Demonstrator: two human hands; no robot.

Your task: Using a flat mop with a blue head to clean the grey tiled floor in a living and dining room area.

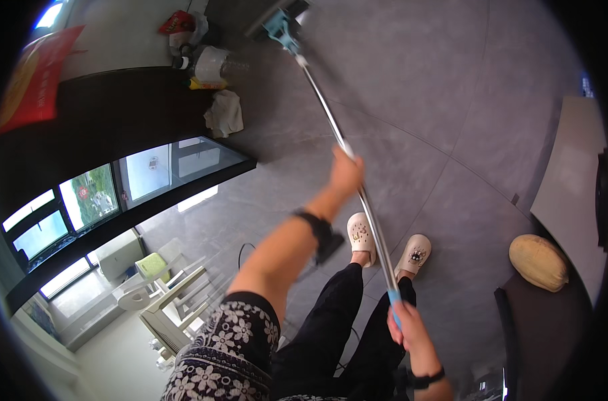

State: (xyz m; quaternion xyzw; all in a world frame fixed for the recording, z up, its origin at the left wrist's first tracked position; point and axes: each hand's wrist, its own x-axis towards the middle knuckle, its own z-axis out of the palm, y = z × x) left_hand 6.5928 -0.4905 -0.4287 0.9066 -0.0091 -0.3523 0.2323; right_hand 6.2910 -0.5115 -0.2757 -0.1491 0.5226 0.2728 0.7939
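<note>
A floor mop [325, 105] with a silver pole slants from the lower middle to the upper left. My left hand [347, 174] is closed round the middle of the pole. Near its lower end, my right hand [410, 324] grips the light blue handle sleeve [393, 295]. The teal joint [282, 31] of the mop head lies far ahead of me, with a dark flat head partly visible at the picture's top. Its underside is hidden. The pole crosses in front of my feet, which wear cream clogs [414, 252] on the grey tiled floor [411, 87].
At the upper left, a clear plastic bottle [210, 63], a red package [177, 23] and a crumpled white bag [225, 113] sit beside a dark glossy unit [117, 100]. White chairs [177, 304] stand lower left. A large yellowish melon [538, 262] lies by the pale cabinet [571, 160] on the right.
</note>
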